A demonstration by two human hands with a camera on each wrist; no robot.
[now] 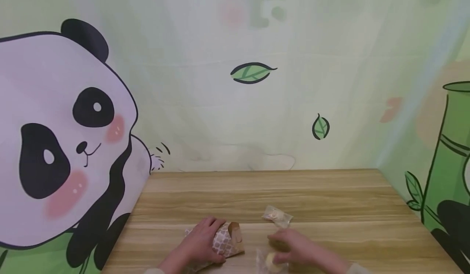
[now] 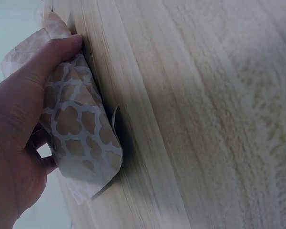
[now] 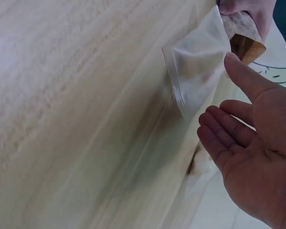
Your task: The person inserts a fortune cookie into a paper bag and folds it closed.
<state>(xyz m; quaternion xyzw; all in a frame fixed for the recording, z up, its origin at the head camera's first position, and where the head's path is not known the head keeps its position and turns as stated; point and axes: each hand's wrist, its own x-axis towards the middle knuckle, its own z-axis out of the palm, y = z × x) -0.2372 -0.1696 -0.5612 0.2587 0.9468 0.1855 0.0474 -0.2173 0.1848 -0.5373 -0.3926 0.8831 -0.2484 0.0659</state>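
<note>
My left hand (image 1: 200, 243) grips a brown paper bag (image 1: 223, 241) with a white lattice pattern, lying on the table. The bag's mouth faces right and gapes a little. In the left wrist view, the thumb lies along the top of the bag (image 2: 78, 119) and the other fingers are partly hidden behind it. My right hand (image 1: 295, 247) hovers at a clear packet (image 1: 271, 261) with a pale yellow piece inside. The right wrist view has its fingers extended and apart, the thumb tip right at the edge of the packet (image 3: 198, 67).
A second small clear packet (image 1: 277, 215) with a pale item inside lies farther back, beyond the right hand. The wooden table (image 1: 330, 192) ends at a printed cloth backdrop (image 1: 205, 102) with a panda, leaves and bamboo.
</note>
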